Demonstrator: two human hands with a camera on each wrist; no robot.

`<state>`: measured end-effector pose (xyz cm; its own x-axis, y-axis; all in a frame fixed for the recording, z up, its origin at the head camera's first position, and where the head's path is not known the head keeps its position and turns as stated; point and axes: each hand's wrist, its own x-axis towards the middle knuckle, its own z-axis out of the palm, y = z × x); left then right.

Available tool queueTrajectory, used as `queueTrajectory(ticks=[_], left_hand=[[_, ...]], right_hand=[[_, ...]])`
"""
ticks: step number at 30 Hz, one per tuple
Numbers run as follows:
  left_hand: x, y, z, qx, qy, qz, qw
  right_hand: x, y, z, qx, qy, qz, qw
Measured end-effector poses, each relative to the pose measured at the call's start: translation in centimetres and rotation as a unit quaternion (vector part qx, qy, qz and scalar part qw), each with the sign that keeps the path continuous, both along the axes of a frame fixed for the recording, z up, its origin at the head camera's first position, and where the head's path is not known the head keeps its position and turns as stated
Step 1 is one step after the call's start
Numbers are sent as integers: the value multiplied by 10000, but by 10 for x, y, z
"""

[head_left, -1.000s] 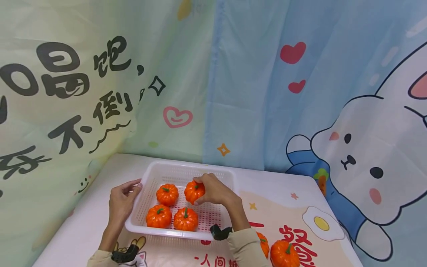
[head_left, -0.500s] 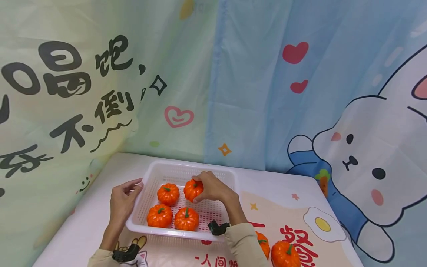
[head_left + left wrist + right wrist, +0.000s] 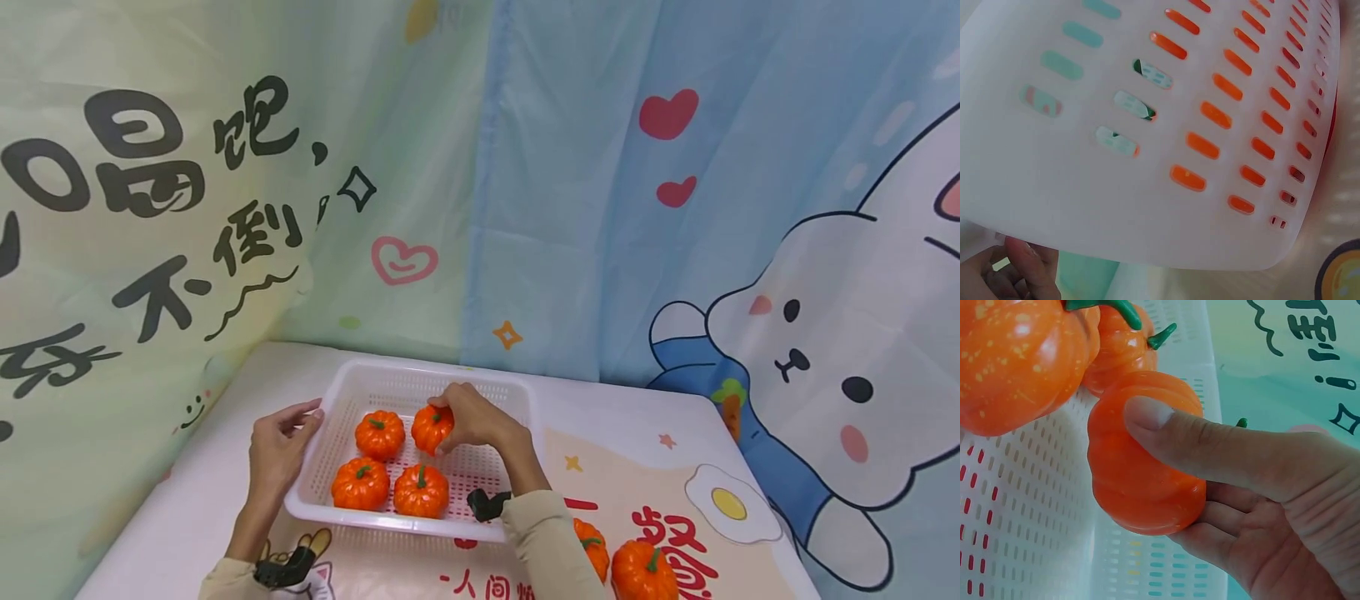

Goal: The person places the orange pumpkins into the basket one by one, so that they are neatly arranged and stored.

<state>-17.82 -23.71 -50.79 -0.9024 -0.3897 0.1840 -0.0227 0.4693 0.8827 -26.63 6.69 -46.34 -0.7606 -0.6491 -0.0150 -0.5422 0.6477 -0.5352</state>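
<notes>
A white perforated plastic basket point(image 3: 375, 522) stands on the table. My left hand point(image 3: 277, 450) holds its left rim between thumb and fingers; the left wrist view shows the thumb point(image 3: 1027, 265) against the rim. Inside the basket, my right hand point(image 3: 483, 421) grips a small orange pumpkin point(image 3: 1138, 494), thumb on one side and fingers on the other. Three more pumpkins sit in the basket: one at the back left point(image 3: 379, 436), one at the front left point(image 3: 360, 485) and one at the front middle point(image 3: 422, 493). The right wrist view shows green stems on the neighbouring ones.
Two more pumpkins lie outside on the table's right front, one point(image 3: 645, 573) in view and another point(image 3: 594, 550) partly behind the right sleeve point(image 3: 551, 542). A printed cloth covers the table point(image 3: 615, 417). Cartoon curtains point(image 3: 540, 250) hang close behind and at the left.
My right hand has shifted slightly left with the pumpkin, toward the back-left one. My left hand stays at the basket's rim. The head view has turned a little.
</notes>
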Motion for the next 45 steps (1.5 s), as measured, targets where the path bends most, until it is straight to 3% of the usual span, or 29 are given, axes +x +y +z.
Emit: queueTrajectory(ticks=[18, 45], left_hand=[[2, 1, 1, 33, -94, -3, 9999], [0, 1, 1, 124, -37, -42, 9999]], right_hand=[[3, -10, -7, 309, -460, -183, 9983], [0, -13, -11, 374, -510, -203, 9978]])
